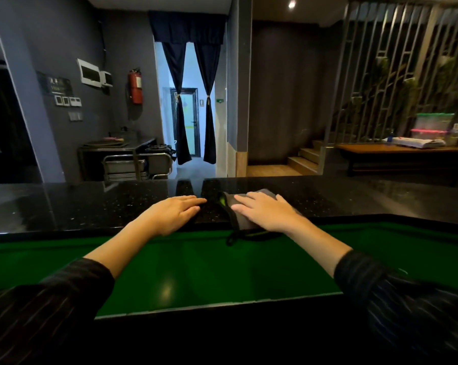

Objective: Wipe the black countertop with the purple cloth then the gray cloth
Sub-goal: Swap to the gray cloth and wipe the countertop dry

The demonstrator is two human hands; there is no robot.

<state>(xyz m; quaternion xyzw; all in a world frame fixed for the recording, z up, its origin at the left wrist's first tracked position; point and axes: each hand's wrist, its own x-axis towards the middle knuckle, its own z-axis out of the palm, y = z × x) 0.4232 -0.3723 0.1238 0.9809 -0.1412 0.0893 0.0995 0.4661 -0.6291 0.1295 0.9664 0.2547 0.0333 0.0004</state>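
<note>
The black speckled countertop point(91, 206) runs across the middle of the head view. A gray cloth point(238, 219) with a dark trim and a green tag lies on it right of centre, one corner hanging over the near edge. My right hand point(267, 212) lies flat on top of this cloth, fingers spread and pointing left. Just left of the cloth, my left hand point(172, 213) rests palm down on the bare counter, holding nothing. I see no purple cloth.
A green lower surface point(196, 270) lies between me and the counter. Beyond the counter are a metal trolley point(133, 164), a curtained doorway point(191, 101), steps point(301, 159), and a wooden table point(407, 148) with containers at the right.
</note>
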